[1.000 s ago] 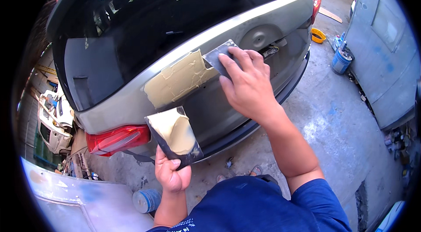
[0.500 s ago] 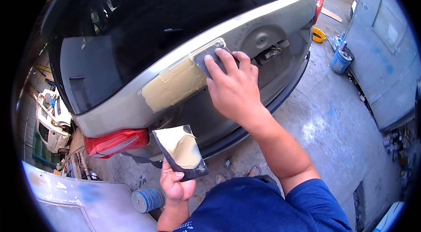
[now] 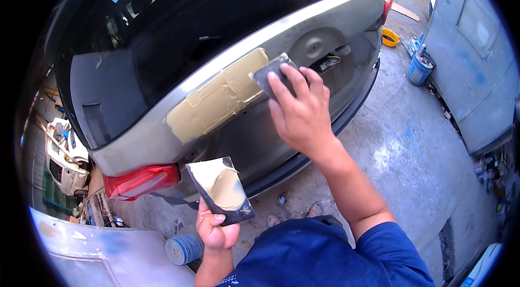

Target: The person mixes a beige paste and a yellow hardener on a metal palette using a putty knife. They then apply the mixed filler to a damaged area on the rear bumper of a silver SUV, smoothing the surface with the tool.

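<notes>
My right hand (image 3: 303,113) grips a dark flat putty spreader (image 3: 276,74), its edge smeared with cream filler. The spreader is just right of a long patch of cream body filler (image 3: 219,97) on the car's tailgate (image 3: 127,151), below the rear window. Whether the spreader touches the panel I cannot tell. Low in front of me, my left hand (image 3: 216,229) holds a dark square mixing board (image 3: 238,215) by its lower edge, thumb on top. A heap of cream filler (image 3: 225,189) covers most of that board.
A red tail light (image 3: 142,181) sits at the tailgate's lower left. Blue buckets (image 3: 184,249) stand on the concrete at lower left and by the grey panel (image 3: 471,70) at right. A yellow basin (image 3: 390,37) lies beyond the bumper (image 3: 346,120).
My right hand has moved right and slightly down with the spreader, off the filler patch. The patch's right end now shows. My left hand has hardly moved.
</notes>
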### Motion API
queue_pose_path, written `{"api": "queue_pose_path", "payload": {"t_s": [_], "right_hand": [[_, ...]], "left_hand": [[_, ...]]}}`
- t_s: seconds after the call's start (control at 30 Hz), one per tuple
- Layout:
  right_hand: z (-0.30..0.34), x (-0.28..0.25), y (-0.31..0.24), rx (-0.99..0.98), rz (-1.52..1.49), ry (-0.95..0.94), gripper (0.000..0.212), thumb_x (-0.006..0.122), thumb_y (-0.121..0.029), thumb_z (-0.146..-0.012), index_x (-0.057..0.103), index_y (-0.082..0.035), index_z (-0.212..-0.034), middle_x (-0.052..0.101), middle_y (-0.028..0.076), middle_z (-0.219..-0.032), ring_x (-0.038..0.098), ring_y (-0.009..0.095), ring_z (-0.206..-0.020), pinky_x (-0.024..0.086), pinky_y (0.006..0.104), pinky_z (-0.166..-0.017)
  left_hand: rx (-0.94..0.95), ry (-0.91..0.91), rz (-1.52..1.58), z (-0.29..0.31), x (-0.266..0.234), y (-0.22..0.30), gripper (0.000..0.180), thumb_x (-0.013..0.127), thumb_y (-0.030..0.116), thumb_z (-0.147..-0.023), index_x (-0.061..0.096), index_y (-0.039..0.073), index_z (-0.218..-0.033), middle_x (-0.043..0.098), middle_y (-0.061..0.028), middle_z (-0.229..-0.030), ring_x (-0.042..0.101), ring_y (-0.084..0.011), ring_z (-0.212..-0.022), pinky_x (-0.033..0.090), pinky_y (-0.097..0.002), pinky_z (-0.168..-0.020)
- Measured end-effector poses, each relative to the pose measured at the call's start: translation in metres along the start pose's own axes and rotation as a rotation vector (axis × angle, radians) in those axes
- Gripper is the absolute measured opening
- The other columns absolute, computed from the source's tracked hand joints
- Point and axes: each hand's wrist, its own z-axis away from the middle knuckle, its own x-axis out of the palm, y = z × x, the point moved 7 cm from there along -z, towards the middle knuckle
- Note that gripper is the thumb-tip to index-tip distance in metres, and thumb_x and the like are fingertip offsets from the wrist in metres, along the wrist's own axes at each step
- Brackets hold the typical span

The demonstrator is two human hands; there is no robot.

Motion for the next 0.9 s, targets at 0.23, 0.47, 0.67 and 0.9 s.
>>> {"api": "queue_pose_path", "payload": {"t_s": [0.23,0.47,0.67,0.9], "right_hand": [[-0.033,0.003,0.009,-0.016,0.037,-0.019,0.04,0.062,-0.019,-0.077,0.06,-0.011,-0.116,0.052,0.011,-0.123,0.043,0.035,-0.113,0.038,0.0467,-0.085],[-0.005,0.007,0.018,-0.009,-0.013,-0.049,0.043,0.064,-0.017,-0.075,0.058,-0.011,-0.117,0.051,0.011,-0.125,0.043,0.035,-0.113,0.038,0.0472,-0.086],[-0.016,-0.008,0.022,-0.023,-0.01,0.001,0.041,0.064,-0.017,-0.075,0.059,-0.012,-0.115,0.051,0.01,-0.124,0.043,0.034,-0.113,0.038,0.0472,-0.085],[-0.023,0.007,0.027,-0.029,-0.009,-0.033,0.042,0.065,-0.017,-0.074,0.059,-0.013,-0.116,0.05,0.009,-0.125,0.042,0.034,-0.114,0.038,0.0474,-0.086]], "left_hand": [[0.02,-0.009,-0.018,0.0,0.0,-0.001,0.074,0.04,-0.002,-0.057,0.047,-0.001,-0.13,0.049,-0.0193,-0.134,0.044,-0.0343,-0.127,0.03,-0.0458,-0.11],[0.018,-0.018,-0.038,-0.002,0.003,-0.005,0.075,0.042,-0.001,-0.058,0.044,-0.001,-0.133,0.049,-0.0177,-0.134,0.045,-0.0326,-0.126,0.032,-0.044,-0.109],[-0.001,-0.024,-0.035,-0.004,0.008,-0.009,0.075,0.04,-0.002,-0.057,0.046,-0.002,-0.131,0.049,-0.0193,-0.134,0.044,-0.0341,-0.126,0.03,-0.0451,-0.11],[-0.002,-0.067,-0.041,-0.007,0.014,-0.01,0.075,0.04,-0.002,-0.057,0.046,-0.002,-0.132,0.048,-0.0189,-0.134,0.043,-0.034,-0.128,0.029,-0.0454,-0.111]]}}
